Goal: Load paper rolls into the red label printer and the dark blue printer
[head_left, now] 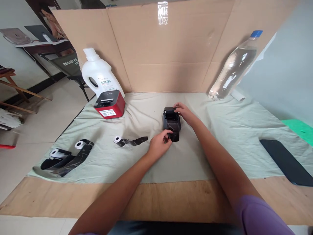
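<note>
Midway between the table's [195, 197] front and back edges, the device [170, 114] looks light and stiff, best held by its sides. My left hand [158, 144] pinches its near end (strip [173, 125] or shell, I can't tell); my half-open right hand [185, 113] touches its far-right corner.

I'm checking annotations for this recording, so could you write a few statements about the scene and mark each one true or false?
1. The left hand is at the near end of the black device. True.
2. The right hand rests on the clear bottle. False: its fingers are at the black device's far end.
3. The red and black box stands nearer the camera than the white jug. True.
4. The clear bottle has a red cap. False: the cap is blue.
5. Three white-ended rolls lie left of the black device. True.
</note>
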A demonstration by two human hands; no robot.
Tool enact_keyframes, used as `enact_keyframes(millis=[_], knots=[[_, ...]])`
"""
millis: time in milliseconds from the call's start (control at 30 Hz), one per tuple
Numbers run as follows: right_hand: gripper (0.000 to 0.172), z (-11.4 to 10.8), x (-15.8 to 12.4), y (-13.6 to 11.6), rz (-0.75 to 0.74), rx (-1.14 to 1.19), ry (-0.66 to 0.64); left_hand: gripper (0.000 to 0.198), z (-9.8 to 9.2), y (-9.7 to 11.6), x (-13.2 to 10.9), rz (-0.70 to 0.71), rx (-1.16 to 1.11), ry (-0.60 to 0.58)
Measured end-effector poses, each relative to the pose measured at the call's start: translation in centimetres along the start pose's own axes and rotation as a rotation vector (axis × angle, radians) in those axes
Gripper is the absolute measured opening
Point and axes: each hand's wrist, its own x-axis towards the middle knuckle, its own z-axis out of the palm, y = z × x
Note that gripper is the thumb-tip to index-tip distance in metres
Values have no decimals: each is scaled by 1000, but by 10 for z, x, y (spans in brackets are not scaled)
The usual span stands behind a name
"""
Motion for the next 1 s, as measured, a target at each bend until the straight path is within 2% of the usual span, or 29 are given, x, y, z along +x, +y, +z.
enact_keyframes(millis=[100,167,233,333,400,500,633,733,767,833,900,933,1000], knots=[[18,-11,-10,-21,2,-312,-262,36,0,0,1,-8,5,-1],[15,-13,-13,-30,11,-441,-313,36,0,0,1,-12,11,-3],[18,-10,-13,-31,44,-431,-234,36,0,0,1,-12,18,-2],[36,-4,-9,-23,146,-295,-112,37,0,0,0,-12,21,-5],[47,-2,-6,-17,203,-232,-109,36,0,0,0,-15,21,-8],[52,-1,-6,-14,259,-236,-142,36,0,0,0,-16,31,-11],[54,0,-9,-19,311,-296,-161,36,-2,2,0,-24,23,-6],[54,6,-12,-20,304,-371,-125,37,-3,3,-2,-31,3,-29],[54,10,-14,-21,287,-417,-99,38,-3,3,-2,-22,-1,-8],[57,20,-19,-21,267,-539,-32,43,-3,1,-2,13,13,109],[65,34,-27,-24,294,-663,19,53,-3,-1,-1,17,67,229],[73,42,-32,-26,317,-714,34,58,-3,-2,0,6,104,238],[95,57,-41,-30,322,-799,56,63,-3,-3,2,-20,171,157]])
